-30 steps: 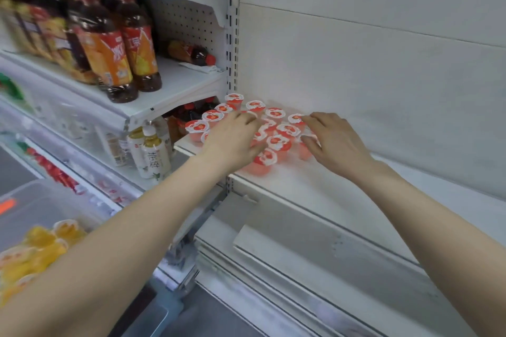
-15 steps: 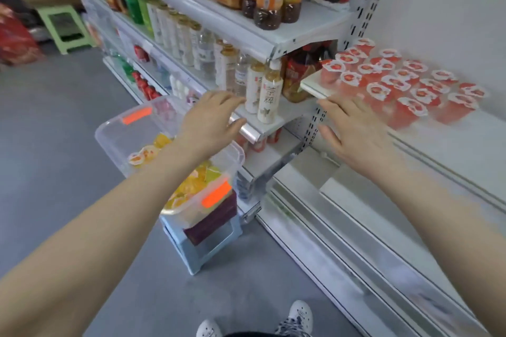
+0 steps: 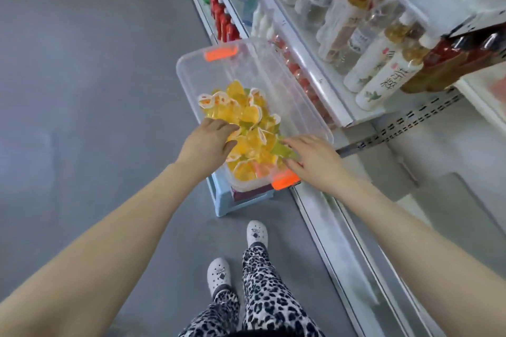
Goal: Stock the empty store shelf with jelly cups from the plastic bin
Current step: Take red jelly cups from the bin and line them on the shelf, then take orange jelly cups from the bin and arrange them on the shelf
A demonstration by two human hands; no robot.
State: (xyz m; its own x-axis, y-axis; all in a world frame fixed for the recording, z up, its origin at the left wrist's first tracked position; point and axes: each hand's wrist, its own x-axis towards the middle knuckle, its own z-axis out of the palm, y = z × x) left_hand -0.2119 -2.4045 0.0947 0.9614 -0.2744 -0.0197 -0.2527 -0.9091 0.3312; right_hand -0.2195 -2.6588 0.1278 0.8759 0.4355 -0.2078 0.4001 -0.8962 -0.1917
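Dipping into clear plastic bin (image 3: 246, 63): left hand (image 3: 208, 143) fingers (image 3: 227, 126) curled round yellow jelly cups (image 3: 246, 115) directly beneath, right hand (image 3: 315, 161) fingers (image 3: 297, 142) spread alongside.

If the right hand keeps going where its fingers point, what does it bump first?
Most likely the translucent green jelly cup just ahead of the right hand, on the pile of yellow jelly cups in the clear plastic bin. It may be touching; depth is unclear.
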